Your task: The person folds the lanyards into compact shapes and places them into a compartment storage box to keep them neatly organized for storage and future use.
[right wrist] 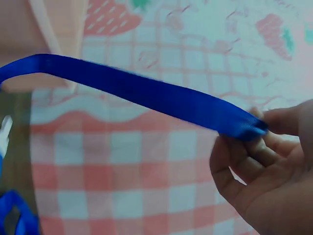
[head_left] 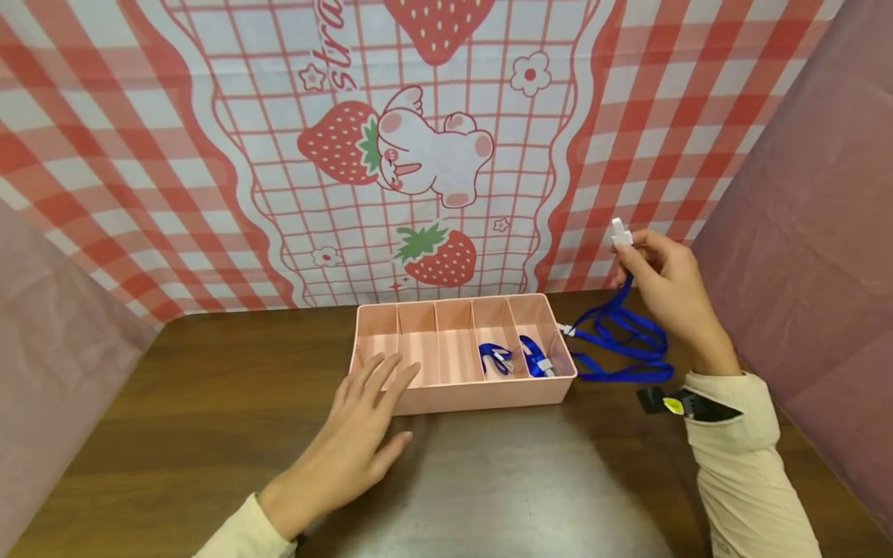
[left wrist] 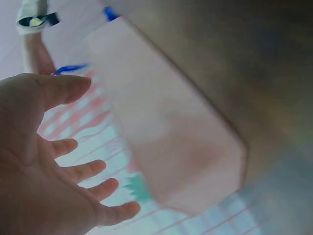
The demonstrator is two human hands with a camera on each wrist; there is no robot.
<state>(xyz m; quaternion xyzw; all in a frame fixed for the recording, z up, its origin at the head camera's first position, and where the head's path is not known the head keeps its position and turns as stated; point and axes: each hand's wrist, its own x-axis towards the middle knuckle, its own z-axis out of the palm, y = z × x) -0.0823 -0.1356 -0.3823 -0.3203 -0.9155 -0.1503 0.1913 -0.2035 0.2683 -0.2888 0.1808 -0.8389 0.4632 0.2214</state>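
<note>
"Tray (head_left: 481, 397), frame centre. Next?"
"Left hand (head_left: 354, 435) spread, holding nothing, at tray's lower left; right hand (head_left: 670, 285) pinching blue lanyard (head_left: 628, 375), right of frame."
"Lanyard handling?"
"Likely light, floppy, slick; grab by the white clip (head_left: 621, 235)."

The box (head_left: 481, 397) stands midway along the back edge of the table (head_left: 209, 403), before the cloth (head_left: 432, 159). One lanyard (head_left: 533, 356) lies in its rightmost compartment, another lanyard (head_left: 492, 354) in the next one left. A third lanyard (head_left: 624, 377) lies right of the box, its raised end at the right hand (head_left: 673, 291). The left hand (head_left: 359, 438) is at the box's front left corner.
</note>
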